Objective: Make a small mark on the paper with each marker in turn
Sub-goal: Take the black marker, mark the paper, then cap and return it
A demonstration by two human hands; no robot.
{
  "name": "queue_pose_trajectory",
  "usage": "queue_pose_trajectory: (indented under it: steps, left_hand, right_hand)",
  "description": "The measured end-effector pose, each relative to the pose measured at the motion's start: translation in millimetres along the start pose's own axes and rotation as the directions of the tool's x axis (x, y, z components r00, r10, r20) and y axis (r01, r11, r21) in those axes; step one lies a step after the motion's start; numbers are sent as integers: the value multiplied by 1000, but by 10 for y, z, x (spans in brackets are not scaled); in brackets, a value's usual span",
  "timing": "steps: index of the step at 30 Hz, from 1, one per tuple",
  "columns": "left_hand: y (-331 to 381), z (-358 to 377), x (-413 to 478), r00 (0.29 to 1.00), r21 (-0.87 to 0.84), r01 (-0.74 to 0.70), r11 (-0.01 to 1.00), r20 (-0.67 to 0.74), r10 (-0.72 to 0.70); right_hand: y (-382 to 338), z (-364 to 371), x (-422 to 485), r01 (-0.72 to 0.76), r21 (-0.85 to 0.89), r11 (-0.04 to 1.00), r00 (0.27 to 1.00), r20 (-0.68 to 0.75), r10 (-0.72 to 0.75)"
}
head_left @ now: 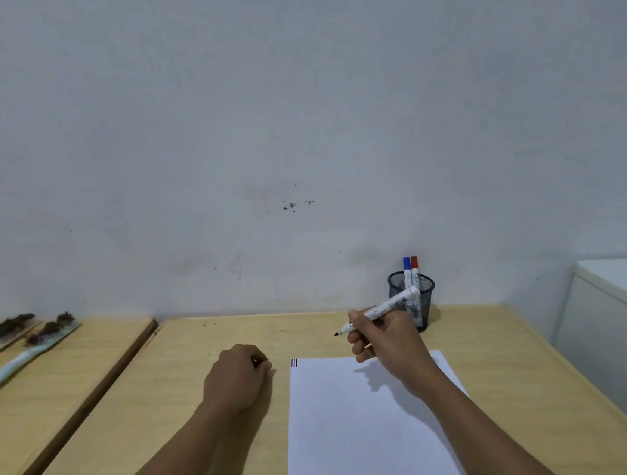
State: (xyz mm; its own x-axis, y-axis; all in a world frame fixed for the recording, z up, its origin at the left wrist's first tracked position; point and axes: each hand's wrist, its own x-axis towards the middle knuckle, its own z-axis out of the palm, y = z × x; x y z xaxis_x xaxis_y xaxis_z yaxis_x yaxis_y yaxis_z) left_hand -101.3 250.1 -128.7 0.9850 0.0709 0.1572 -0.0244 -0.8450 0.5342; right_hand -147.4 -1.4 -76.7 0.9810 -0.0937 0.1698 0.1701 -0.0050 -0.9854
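Observation:
A white sheet of paper [364, 423] lies on the wooden table [216, 424], with three short marks [294, 363], blue, red and black, in its far left corner. My right hand [384, 340] holds an uncapped black marker [384, 308] above the paper's far edge, tip pointing left and off the sheet. My left hand [238, 378] rests on the table left of the paper, fingers curled; a small dark object, probably the cap, shows between them. A blue marker [407, 267] and a red marker [415, 266] stand capped in a black mesh cup [423, 303] at the back right.
The table meets a grey wall behind. A second wooden table [47, 384] on the left carries two long brushes [24, 356] with dark bristles. A white cabinet [624, 303] stands at the right, past the table's edge.

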Motion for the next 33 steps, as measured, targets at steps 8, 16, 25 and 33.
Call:
queue_pose_trajectory:
  steps: [8,16,25,33]
  left_hand:
    - [513,-149,-272,997,-696,59,715,11,-71]
    - [1373,-285,-562,982,-929,63,366,123,143]
    - [1685,-369,-718,970,-896,75,437,168,177]
    - [1719,-383,-727,959,-865,41,500,174,224]
  right_hand:
    - [-162,-222,-150,27,47,999,999,-36,-25]
    - [-446,-403,-211,94,142,985,990,-117,-77]
    - [-553,-573,-311,123,102,987,989,-98,-113]
    - [-589,-558,-353,119,117,986,993,-3,-119]
